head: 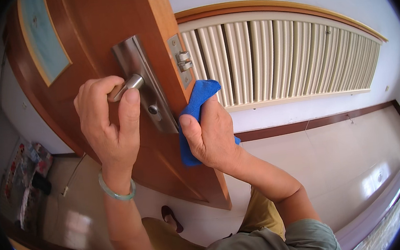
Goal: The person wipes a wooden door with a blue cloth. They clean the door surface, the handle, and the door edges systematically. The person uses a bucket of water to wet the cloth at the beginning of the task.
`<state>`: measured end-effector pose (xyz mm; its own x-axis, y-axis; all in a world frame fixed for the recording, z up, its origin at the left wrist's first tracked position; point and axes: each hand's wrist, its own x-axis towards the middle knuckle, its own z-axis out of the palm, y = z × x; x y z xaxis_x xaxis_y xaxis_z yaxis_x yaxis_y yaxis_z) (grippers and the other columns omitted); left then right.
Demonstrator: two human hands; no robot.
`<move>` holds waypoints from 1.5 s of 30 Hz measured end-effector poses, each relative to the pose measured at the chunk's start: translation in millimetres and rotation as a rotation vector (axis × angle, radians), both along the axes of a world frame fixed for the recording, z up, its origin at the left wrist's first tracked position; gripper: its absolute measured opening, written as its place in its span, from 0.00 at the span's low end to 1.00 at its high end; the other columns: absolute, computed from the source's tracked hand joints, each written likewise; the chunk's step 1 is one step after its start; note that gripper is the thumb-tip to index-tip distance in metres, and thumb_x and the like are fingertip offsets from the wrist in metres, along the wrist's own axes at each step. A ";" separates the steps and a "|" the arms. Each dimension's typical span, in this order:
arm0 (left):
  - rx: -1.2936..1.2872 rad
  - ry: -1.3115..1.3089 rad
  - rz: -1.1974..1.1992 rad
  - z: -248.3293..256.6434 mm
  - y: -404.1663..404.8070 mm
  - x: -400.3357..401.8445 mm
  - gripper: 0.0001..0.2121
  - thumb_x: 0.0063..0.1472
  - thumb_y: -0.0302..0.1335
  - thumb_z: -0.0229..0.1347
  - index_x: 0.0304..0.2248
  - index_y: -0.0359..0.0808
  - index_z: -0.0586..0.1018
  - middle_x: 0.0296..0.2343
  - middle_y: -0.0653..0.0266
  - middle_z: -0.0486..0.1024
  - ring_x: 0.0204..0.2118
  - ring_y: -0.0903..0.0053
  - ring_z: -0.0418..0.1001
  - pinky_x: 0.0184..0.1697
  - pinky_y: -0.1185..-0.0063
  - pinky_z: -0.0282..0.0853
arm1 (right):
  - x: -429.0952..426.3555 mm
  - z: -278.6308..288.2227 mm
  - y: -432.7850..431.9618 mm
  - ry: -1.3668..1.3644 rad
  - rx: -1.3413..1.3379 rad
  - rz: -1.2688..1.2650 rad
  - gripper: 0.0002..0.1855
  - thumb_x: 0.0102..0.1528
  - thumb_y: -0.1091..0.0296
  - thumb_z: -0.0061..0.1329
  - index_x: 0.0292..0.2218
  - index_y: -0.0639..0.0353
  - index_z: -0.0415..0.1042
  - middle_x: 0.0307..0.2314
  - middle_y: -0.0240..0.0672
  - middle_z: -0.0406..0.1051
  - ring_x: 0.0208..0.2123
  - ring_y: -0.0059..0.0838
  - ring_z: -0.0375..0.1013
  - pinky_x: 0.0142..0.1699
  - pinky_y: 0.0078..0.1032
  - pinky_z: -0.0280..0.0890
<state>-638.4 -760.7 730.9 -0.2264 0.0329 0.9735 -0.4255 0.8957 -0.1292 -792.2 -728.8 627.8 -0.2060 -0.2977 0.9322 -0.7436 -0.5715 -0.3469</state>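
A brown wooden door (105, 22) stands ajar before me, with a brushed metal lock plate (131, 52) on its face. My left hand (108, 115) is curled around the lever handle (133, 83), its thumb against the near side. Below the handle sits a round thumb-turn (153, 109). A blue cloth (202, 94) is gripped in my right hand (216, 130), pressed along the door's edge beside the bottom of the plate. Just above the cloth, the latch (184, 61) juts from the edge plate. Part of the cloth is hidden behind my right hand.
A cream ribbed radiator (279, 57) is set along the wall to the right, above a dark baseboard (272, 131). Pale tiles (277, 157) cover the floor. At the far left are a patterned covered piece of furniture (22, 176) and a cord with a plug (65, 191).
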 end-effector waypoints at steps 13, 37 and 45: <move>-0.025 0.193 -0.142 -12.4 2.7 18.7 0.06 0.57 0.28 0.53 0.29 0.33 0.74 0.22 0.69 0.69 0.25 0.81 0.63 0.31 0.83 0.59 | 35.0 -26.8 15.2 -0.185 -0.063 0.273 0.30 0.57 0.43 0.40 0.40 0.69 0.61 0.28 0.47 0.61 0.28 0.45 0.62 0.35 0.34 0.59; -0.053 0.125 -0.031 -9.0 9.3 19.8 0.08 0.53 0.31 0.53 0.30 0.35 0.72 0.24 0.64 0.67 0.29 0.72 0.64 0.37 0.76 0.56 | 49.8 -240.2 41.8 -0.412 0.241 0.279 0.37 0.55 0.38 0.34 0.45 0.71 0.61 0.36 0.53 0.65 0.39 0.52 0.65 0.45 0.39 0.58; -0.155 0.119 -0.023 -3.3 7.8 13.8 0.09 0.53 0.34 0.53 0.28 0.36 0.72 0.20 0.66 0.66 0.25 0.72 0.64 0.36 0.75 0.56 | 37.5 -167.4 27.2 -0.557 0.135 0.300 0.26 0.63 0.51 0.28 0.47 0.69 0.61 0.34 0.43 0.66 0.37 0.34 0.66 0.44 0.27 0.59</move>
<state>-624.6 -752.9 727.6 -0.1072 0.1882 0.9763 -0.4260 0.8785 -0.2162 -754.8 -701.5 460.4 -0.5373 -0.5248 0.6602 -0.2463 -0.6510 -0.7180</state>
